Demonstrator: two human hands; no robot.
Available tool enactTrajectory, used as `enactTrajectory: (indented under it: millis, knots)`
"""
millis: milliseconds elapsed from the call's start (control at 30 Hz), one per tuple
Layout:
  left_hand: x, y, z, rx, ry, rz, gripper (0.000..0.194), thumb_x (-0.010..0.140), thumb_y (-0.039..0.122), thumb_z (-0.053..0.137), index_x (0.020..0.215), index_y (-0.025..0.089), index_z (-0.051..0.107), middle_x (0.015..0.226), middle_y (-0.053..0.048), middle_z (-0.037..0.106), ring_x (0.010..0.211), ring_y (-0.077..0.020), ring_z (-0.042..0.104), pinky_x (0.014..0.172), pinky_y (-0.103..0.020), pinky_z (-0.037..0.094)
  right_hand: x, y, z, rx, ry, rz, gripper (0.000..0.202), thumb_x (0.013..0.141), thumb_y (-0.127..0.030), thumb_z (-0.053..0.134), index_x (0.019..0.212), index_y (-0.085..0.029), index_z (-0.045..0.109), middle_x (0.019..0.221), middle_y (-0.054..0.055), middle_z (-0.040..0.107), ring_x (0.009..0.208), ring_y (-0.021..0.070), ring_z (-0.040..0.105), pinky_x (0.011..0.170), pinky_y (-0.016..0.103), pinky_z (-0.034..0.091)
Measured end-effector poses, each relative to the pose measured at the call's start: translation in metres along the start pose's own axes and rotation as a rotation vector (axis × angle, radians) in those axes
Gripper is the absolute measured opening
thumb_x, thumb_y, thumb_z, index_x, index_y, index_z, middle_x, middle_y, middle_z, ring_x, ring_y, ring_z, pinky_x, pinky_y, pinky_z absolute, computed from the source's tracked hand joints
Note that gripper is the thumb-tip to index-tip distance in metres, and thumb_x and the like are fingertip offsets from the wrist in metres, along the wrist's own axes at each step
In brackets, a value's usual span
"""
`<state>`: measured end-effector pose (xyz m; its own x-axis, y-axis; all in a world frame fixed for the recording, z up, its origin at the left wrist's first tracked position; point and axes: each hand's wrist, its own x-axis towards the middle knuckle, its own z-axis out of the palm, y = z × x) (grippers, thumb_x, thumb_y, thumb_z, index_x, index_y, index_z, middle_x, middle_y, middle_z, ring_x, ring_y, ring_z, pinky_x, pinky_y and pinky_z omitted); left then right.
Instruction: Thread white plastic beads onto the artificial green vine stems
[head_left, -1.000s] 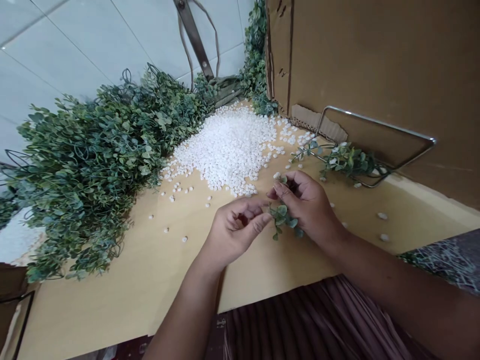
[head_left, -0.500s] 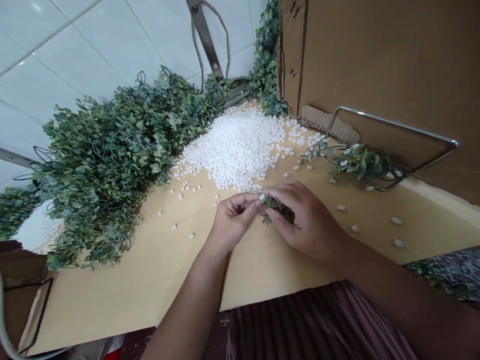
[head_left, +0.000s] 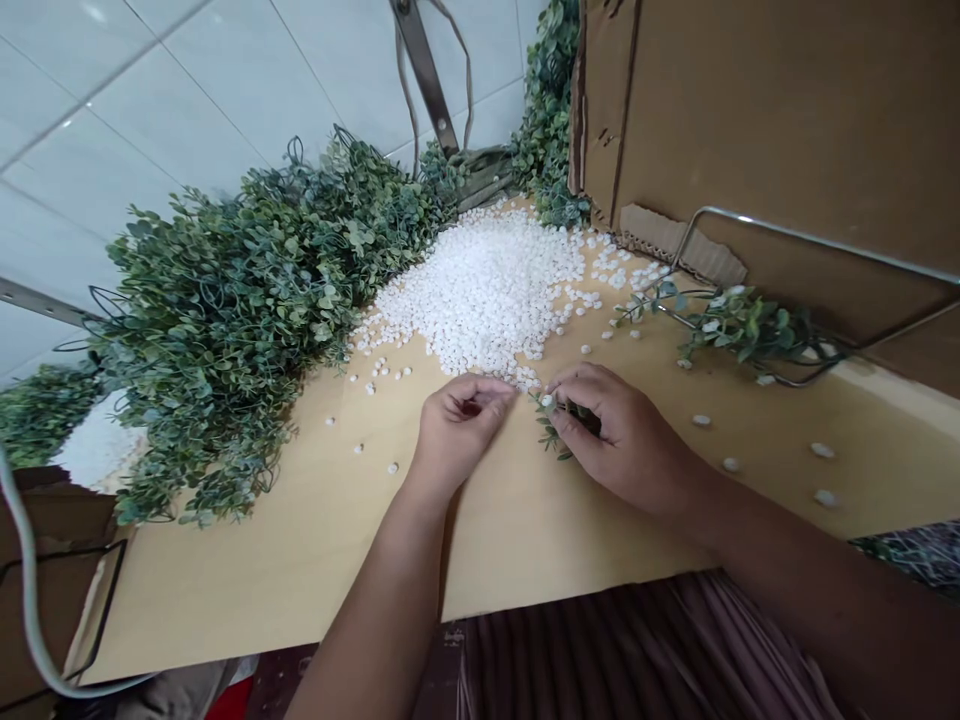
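My right hand [head_left: 611,415] pinches a small artificial green leaf sprig [head_left: 553,435], whose leaves stick out below the thumb and forefinger. A white bead-like piece [head_left: 547,401] shows at those fingertips. Just to the left, my left hand [head_left: 463,415] has its thumb and forefinger pressed together at the near edge of a heap of small white pieces [head_left: 487,290]. Whatever may lie in that pinch is too small to make out. A narrow gap separates the two hands.
A big bunch of artificial greenery [head_left: 247,290] lies on the left of the tan board [head_left: 300,570]. At right, a leafy sprig with white bits [head_left: 750,325] rests by a metal wire handle [head_left: 817,245] and a cardboard panel [head_left: 772,110]. Loose white pieces [head_left: 823,450] are scattered about.
My hands have moved apart: the left has let go of the bead on the sprig and sits beside the heap. The sprig stays in my right hand. The view has shifted slightly.
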<state>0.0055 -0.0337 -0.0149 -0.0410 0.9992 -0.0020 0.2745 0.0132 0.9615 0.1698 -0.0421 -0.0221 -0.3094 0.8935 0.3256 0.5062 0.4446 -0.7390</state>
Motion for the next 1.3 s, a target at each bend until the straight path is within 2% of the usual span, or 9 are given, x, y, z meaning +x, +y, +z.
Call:
enactTrajectory:
  millis: [100, 233, 367, 467, 600, 767, 867, 1033, 1300]
  knots:
    - [0.012, -0.008, -0.003, 0.286, 0.176, 0.126, 0.012, 0.070, 0.020, 0.061, 0.078, 0.016, 0.069, 0.078, -0.004, 0.065, 0.063, -0.0114, 0.055, 0.060, -0.024, 0.045, 0.001, -0.002, -0.001, -0.032, -0.054, 0.094, 0.011, 0.079, -0.013, 0.041, 0.070, -0.016, 0.046, 0.074, 0.009, 0.055, 0.071, 0.0191, 0.050, 0.066, 0.031, 0.039]
    - [0.023, -0.014, -0.002, 0.627, 0.161, 0.252, 0.019, 0.073, 0.018, 0.057, 0.087, 0.020, 0.070, 0.081, -0.004, 0.064, 0.071, -0.0146, 0.057, 0.067, -0.027, 0.045, 0.007, -0.007, -0.001, -0.109, -0.133, 0.186, 0.017, 0.080, -0.015, 0.042, 0.064, -0.019, 0.038, 0.066, 0.004, 0.052, 0.064, 0.0162, 0.049, 0.060, 0.028, 0.036]
    - [0.025, -0.015, -0.004, 0.718, 0.180, 0.289, 0.017, 0.075, 0.016, 0.055, 0.078, 0.021, 0.070, 0.081, -0.004, 0.067, 0.073, -0.0162, 0.059, 0.068, -0.028, 0.044, 0.014, -0.012, 0.000, -0.191, -0.180, 0.215, 0.022, 0.079, -0.016, 0.045, 0.060, -0.020, 0.034, 0.061, 0.001, 0.049, 0.056, 0.0136, 0.045, 0.053, 0.026, 0.030]
    - [0.026, -0.016, -0.006, 0.592, 0.218, 0.285, 0.015, 0.074, 0.017, 0.056, 0.077, 0.020, 0.070, 0.080, -0.004, 0.067, 0.073, -0.0160, 0.059, 0.068, -0.027, 0.043, 0.018, -0.011, 0.001, -0.159, -0.203, 0.216, 0.022, 0.078, -0.018, 0.046, 0.058, -0.020, 0.036, 0.055, -0.001, 0.046, 0.051, 0.0116, 0.041, 0.049, 0.024, 0.027]
    - [0.025, -0.012, -0.005, 0.156, 0.259, 0.161, 0.017, 0.070, 0.018, 0.062, 0.084, 0.018, 0.070, 0.076, -0.002, 0.067, 0.070, -0.0136, 0.059, 0.069, -0.025, 0.044, 0.021, -0.005, 0.001, 0.000, -0.202, 0.251, 0.022, 0.079, -0.023, 0.045, 0.057, -0.018, 0.044, 0.049, -0.003, 0.043, 0.046, 0.0094, 0.038, 0.045, 0.023, 0.025]
    - [0.011, 0.005, 0.004, -0.267, 0.095, -0.026, 0.009, 0.064, 0.021, 0.070, 0.071, 0.015, 0.069, 0.057, 0.001, 0.064, 0.053, -0.0089, 0.055, 0.058, -0.022, 0.046, 0.019, -0.003, 0.000, 0.241, -0.141, 0.271, 0.021, 0.076, -0.023, 0.046, 0.057, -0.017, 0.050, 0.051, -0.003, 0.047, 0.048, 0.0094, 0.042, 0.046, 0.022, 0.033]
    - [0.004, 0.010, 0.008, -0.357, -0.008, -0.100, 0.011, 0.062, 0.022, 0.072, 0.070, 0.016, 0.070, 0.055, 0.002, 0.063, 0.050, -0.0074, 0.055, 0.057, -0.021, 0.047, 0.018, -0.004, 0.001, 0.350, -0.074, 0.304, 0.019, 0.074, -0.023, 0.049, 0.056, -0.017, 0.054, 0.052, -0.001, 0.052, 0.051, 0.0111, 0.048, 0.049, 0.023, 0.039]
    - [0.001, 0.005, 0.009, -0.444, -0.041, -0.197, 0.015, 0.061, 0.021, 0.074, 0.075, 0.018, 0.072, 0.064, 0.000, 0.069, 0.062, -0.0096, 0.061, 0.067, -0.023, 0.049, 0.016, -0.007, 0.003, 0.487, -0.080, 0.360, 0.015, 0.071, -0.029, 0.058, 0.064, -0.016, 0.061, 0.057, 0.002, 0.062, 0.056, 0.0138, 0.057, 0.052, 0.024, 0.046]
    - [0.000, 0.007, 0.009, -0.458, -0.112, -0.184, 0.011, 0.060, 0.022, 0.074, 0.071, 0.018, 0.071, 0.061, 0.001, 0.068, 0.060, -0.0077, 0.060, 0.067, -0.021, 0.048, 0.017, -0.001, 0.000, 0.503, -0.009, 0.330, 0.011, 0.072, -0.025, 0.058, 0.068, -0.015, 0.061, 0.066, 0.003, 0.066, 0.067, 0.0158, 0.061, 0.063, 0.026, 0.048]
